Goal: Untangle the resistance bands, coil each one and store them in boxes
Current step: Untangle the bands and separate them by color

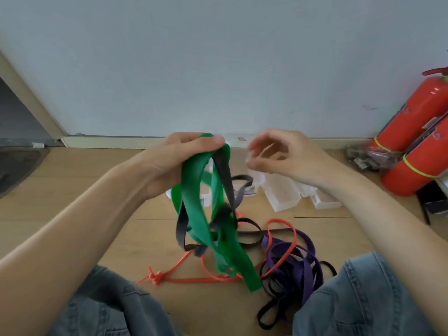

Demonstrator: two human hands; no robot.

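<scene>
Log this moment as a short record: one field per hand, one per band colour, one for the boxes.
left hand: grips the wide green rubber band and a dark grey band, lifted off the floor
right hand: fingers curled, holds no band
thin orange band: on the wooden floor, knotted
purple band: on floor, tangled with black bands
clear plastic boxes: on floor beyond the tangle

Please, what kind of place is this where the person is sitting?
Probably an indoor room, perhaps an office or workroom rather than a gym. The person sits on a wooden floor beside a plain pale wall, and two red fire extinguishers lean in the corner.
</scene>
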